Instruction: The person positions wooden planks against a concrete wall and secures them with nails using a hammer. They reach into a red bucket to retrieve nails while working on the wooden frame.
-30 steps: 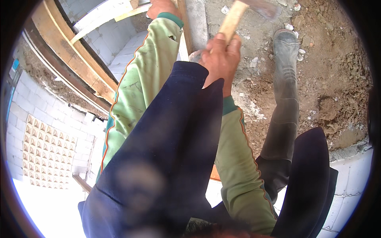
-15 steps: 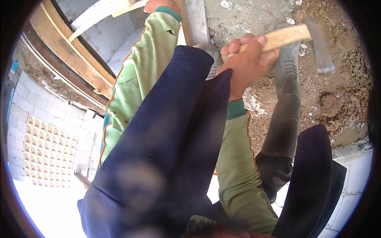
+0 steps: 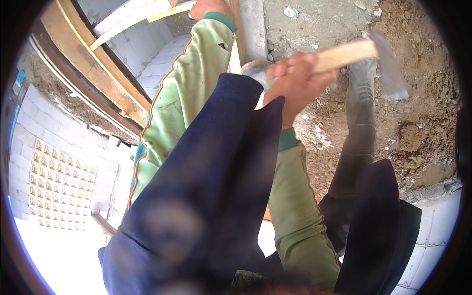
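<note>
My right hand (image 3: pixel 298 84) is closed around the pale wooden handle of a hammer (image 3: pixel 345 54). The hammer's grey metal head points right, blurred by motion, above the soil near my right boot (image 3: pixel 363 93). At the top edge, my left hand (image 3: pixel 212 8) is partly cut off by the frame. Its fingers look curled at the end of a pale wooden strip (image 3: pixel 140 24), beside an upright wooden post (image 3: pixel 239 37). What it grips is hidden. Both forearms wear light green sleeves with darker green cuffs.
Dark navy cloth (image 3: pixel 196 177) hangs across the middle and covers much of the view. Wooden frame boards (image 3: pixel 83 64) run along the upper left, with pale block walls behind. Rough brown soil (image 3: pixel 413 132) lies at right, beside a concrete ledge (image 3: pixel 253 32). A patterned vent panel (image 3: pixel 61 187) stands far left.
My right hand and the hammer have shifted a little to the left, and the hammer head has become blurred. My left hand stays by the wooden post. The whole view has moved slightly.
</note>
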A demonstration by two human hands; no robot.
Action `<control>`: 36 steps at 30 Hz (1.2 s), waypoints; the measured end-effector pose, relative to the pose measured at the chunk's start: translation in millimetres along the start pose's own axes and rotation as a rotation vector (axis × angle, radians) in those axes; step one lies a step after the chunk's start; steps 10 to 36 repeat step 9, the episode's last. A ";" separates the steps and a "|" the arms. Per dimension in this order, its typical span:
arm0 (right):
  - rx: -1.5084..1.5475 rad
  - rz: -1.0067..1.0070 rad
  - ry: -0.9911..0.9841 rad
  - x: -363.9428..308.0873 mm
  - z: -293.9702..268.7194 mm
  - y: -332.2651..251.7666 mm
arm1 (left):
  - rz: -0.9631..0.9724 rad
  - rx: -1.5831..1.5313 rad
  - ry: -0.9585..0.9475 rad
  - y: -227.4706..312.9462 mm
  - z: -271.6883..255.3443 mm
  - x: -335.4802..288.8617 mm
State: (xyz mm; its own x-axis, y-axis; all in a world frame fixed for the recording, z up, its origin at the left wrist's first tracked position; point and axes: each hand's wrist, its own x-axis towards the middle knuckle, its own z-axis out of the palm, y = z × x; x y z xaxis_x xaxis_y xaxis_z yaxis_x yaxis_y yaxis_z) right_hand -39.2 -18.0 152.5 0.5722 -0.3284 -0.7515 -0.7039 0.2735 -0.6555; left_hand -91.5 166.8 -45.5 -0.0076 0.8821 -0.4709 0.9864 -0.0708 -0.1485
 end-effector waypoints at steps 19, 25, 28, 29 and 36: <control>-0.121 0.077 -0.230 -11.0 -11.5 -18.5 | 0.357 0.680 -0.071 -22.1 6.0 -22.7; -0.121 0.077 -0.230 -11.0 -11.5 -18.5 | 0.357 0.680 -0.071 -22.1 6.0 -22.7; -0.121 0.077 -0.230 -11.0 -11.5 -18.5 | 0.357 0.680 -0.071 -22.1 6.0 -22.7; -0.121 0.077 -0.230 -11.0 -11.5 -18.5 | 0.357 0.680 -0.071 -22.1 6.0 -22.7; -0.121 0.077 -0.230 -11.0 -11.5 -18.5 | 0.357 0.680 -0.071 -22.1 6.0 -22.7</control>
